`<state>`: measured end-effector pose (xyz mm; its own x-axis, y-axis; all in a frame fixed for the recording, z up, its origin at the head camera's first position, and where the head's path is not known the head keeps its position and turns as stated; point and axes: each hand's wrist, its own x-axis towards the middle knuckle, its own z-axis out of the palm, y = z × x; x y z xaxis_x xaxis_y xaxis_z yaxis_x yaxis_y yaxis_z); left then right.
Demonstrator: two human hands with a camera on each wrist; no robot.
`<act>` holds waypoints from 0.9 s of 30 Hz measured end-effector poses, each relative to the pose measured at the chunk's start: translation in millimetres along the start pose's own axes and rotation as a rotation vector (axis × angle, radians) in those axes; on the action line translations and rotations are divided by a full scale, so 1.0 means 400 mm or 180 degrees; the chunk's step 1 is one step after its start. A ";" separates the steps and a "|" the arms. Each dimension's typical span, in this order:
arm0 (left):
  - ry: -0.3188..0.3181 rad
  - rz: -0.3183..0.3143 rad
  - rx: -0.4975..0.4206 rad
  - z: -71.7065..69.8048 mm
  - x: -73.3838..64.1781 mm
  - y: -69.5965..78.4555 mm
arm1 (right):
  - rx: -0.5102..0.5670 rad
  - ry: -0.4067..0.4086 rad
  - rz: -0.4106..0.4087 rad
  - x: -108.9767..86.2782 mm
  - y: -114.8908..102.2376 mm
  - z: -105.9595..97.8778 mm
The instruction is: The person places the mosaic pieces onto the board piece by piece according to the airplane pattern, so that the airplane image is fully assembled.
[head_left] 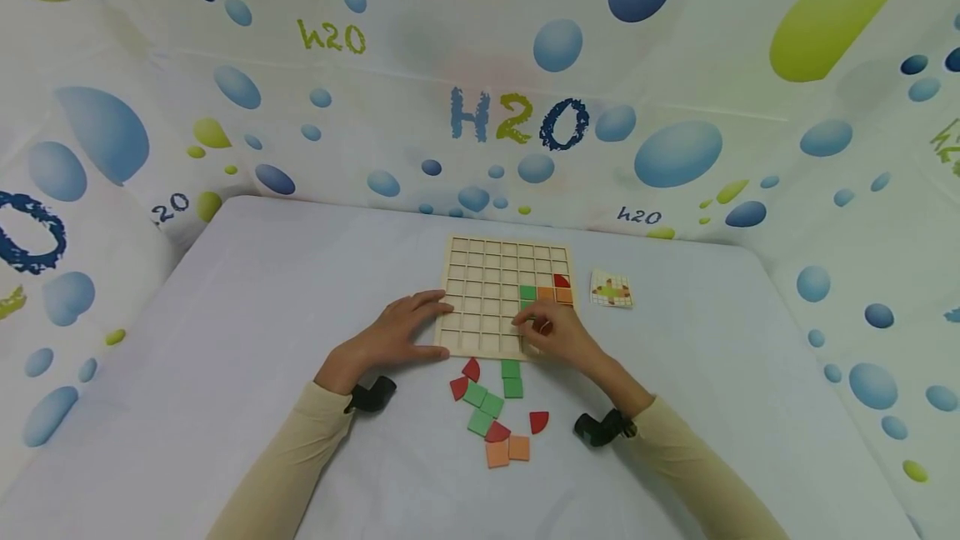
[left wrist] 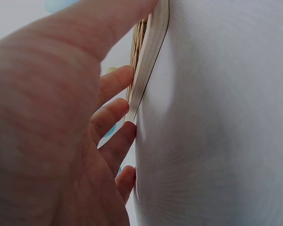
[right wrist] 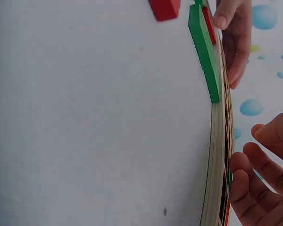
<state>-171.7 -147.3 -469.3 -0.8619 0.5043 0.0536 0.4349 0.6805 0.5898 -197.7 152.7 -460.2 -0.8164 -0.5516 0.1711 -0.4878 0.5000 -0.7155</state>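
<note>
A wooden grid board [head_left: 482, 307] lies on the white table. My left hand [head_left: 401, 332] rests at its left edge, fingers spread and thumb at the near corner. In the left wrist view, fingertips [left wrist: 125, 74] touch the board's side [left wrist: 151, 61]. Over the board's near right part is my right hand [head_left: 555, 333], fingers bent, with no piece visible between thumb and forefinger. In the right wrist view its lower fingertips [right wrist: 240, 181] meet the grid. Green [head_left: 528, 292], orange [head_left: 545, 293] and red quarter-round [head_left: 561, 281] pieces sit in cells beside that hand, which partly hides some.
Loose green squares [head_left: 481, 422], red quarter-rounds [head_left: 538, 422] and orange squares [head_left: 497, 453] lie on the table before the board. A small pattern card [head_left: 612, 290] is right of the board. A printed cloth [head_left: 420, 65] hangs behind.
</note>
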 end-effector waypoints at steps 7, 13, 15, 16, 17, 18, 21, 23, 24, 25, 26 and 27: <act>0.0006 -0.0014 0.0013 0.000 0.000 -0.002 | 0.0089 -0.0103 -0.0108 -0.013 -0.013 0.006; -0.0005 -0.0026 0.0001 -0.001 -0.001 0.000 | 0.0125 -0.0192 -0.0155 -0.023 -0.029 0.015; -0.0005 -0.0026 0.0002 0.000 -0.001 0.000 | 0.0147 -0.0217 -0.0153 -0.026 -0.034 0.017; -0.0003 -0.0023 0.0005 0.000 -0.001 0.000 | 0.0155 -0.0227 -0.0157 -0.028 -0.037 0.018; 0.0000 -0.0020 0.0008 0.000 0.000 0.000 | 0.0163 -0.0238 -0.0156 -0.029 -0.039 0.019; 0.0001 -0.0018 0.0005 0.001 0.000 0.000 | 0.0163 -0.0241 -0.0169 -0.030 -0.040 0.020; 0.0008 -0.0009 0.0010 0.002 0.000 0.000 | 0.0145 -0.0255 -0.0210 -0.034 -0.040 0.023; 0.0022 0.0010 0.0022 0.003 0.000 0.000 | 0.0139 -0.0262 -0.0244 -0.038 -0.040 0.024; 0.0027 0.0013 0.0023 0.003 0.000 -0.001 | 0.0139 -0.0266 -0.0260 -0.040 -0.040 0.025; 0.0029 0.0016 0.0028 0.003 0.000 -0.001 | 0.0138 -0.0271 -0.0278 -0.042 -0.039 0.025; 0.0034 0.0018 0.0033 0.003 0.000 -0.002 | 0.0140 -0.0276 -0.0303 -0.044 -0.039 0.026; 0.0039 0.0019 0.0039 0.003 0.000 -0.002 | 0.0143 -0.0283 -0.0316 -0.045 -0.041 0.026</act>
<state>-171.6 -147.3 -471.0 -0.8623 0.5020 0.0670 0.4432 0.6840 0.5794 -171.7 147.4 -458.7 -0.7332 -0.6549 0.1831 -0.5488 0.4109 -0.7280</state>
